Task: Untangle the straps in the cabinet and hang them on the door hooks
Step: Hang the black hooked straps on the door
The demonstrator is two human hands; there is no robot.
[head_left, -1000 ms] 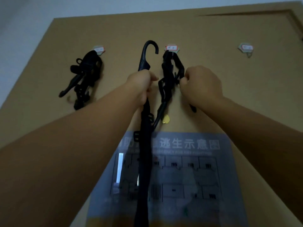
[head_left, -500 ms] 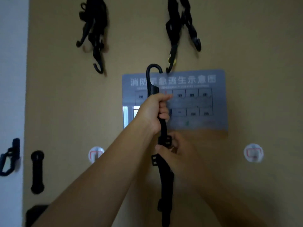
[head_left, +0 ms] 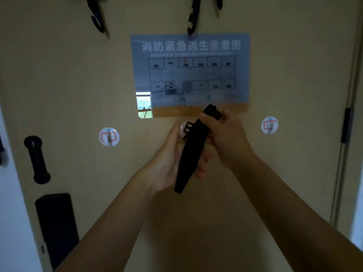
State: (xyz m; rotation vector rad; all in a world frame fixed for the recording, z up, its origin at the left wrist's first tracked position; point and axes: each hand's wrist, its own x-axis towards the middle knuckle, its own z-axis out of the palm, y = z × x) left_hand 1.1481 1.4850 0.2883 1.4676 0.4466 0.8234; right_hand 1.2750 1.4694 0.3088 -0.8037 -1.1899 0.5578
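Against the tan door [head_left: 68, 75] we hold a black strap [head_left: 191, 154] below the blue evacuation map [head_left: 190, 75]. Our left hand [head_left: 172, 163] cups the strap from behind with fingers loosely curled, while our right hand [head_left: 225, 138] is clamped on its upper end. Two straps already hung [head_left: 193, 14] dangle at the top edge. Left and right, adhesive hooks [head_left: 109, 136] stand bare.
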